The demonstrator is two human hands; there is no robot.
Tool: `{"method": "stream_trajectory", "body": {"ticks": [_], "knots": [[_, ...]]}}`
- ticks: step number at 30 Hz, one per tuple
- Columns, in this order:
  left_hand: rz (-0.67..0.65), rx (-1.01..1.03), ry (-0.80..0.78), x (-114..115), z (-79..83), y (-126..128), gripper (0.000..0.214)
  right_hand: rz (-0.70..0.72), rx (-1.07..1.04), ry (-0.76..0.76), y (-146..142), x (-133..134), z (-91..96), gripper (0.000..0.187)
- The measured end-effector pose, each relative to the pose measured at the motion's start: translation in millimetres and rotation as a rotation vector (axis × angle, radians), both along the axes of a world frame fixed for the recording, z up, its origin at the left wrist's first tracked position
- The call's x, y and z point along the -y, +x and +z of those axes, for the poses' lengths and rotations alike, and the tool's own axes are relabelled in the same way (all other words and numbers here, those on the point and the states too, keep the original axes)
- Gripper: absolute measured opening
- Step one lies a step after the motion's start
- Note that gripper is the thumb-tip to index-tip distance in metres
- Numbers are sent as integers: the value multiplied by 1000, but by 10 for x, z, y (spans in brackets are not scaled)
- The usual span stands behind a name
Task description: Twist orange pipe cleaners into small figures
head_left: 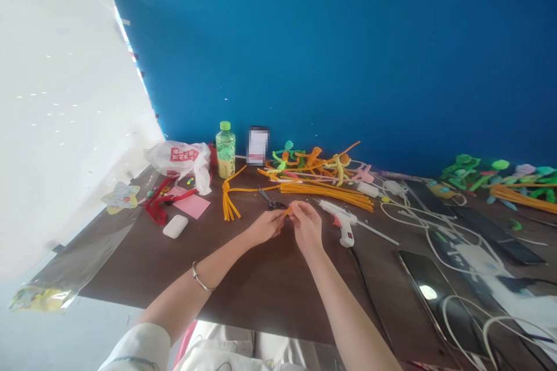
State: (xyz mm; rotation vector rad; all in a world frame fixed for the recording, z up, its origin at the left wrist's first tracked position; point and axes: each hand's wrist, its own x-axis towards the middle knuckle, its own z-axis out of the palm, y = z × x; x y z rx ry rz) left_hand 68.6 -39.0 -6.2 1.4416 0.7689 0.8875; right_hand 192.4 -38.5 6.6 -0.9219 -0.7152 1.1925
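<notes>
Over the middle of the table, my left hand (pixel 264 227) and my right hand (pixel 308 225) meet, fingertips pinched on a short orange pipe cleaner (pixel 287 211). Most of that piece is hidden by the fingers. Just behind my hands lie dark-handled scissors (pixel 268 199), partly covered. To the left stands an orange pipe-cleaner shape (pixel 230 202) with several dangling strands. A bundle of orange pipe cleaners (pixel 333 196) lies behind and to the right. Beside my right hand rests a white hot glue gun (pixel 342 219) with a glue stick sticking out of its back.
Finished pipe-cleaner figures (pixel 315 157) sit at the back. A green-capped bottle (pixel 225 153), a propped phone (pixel 258 146), a plastic bag (pixel 185 161) and a white case (pixel 175 226) are at left. Tangled white cables (pixel 439 233) and a dark phone (pixel 435 290) occupy the right.
</notes>
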Motion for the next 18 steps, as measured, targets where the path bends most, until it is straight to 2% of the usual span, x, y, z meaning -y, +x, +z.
{"method": "stream_trajectory", "body": {"ticks": [2, 7, 12, 18], "knots": [[-44, 75, -82, -12, -23, 11, 28, 5, 11, 19, 2, 0, -1, 23], [-75, 81, -137, -16, -2, 1, 27, -42, 68, 37, 1, -10, -19, 25], [-96, 232, -266, -13, 48, -33, 44, -61, 46, 39, 32, -25, -22, 25], [-128, 169, -229, 0, 110, -77, 39, -64, 10, 16, 63, -36, 2, 25]]}}
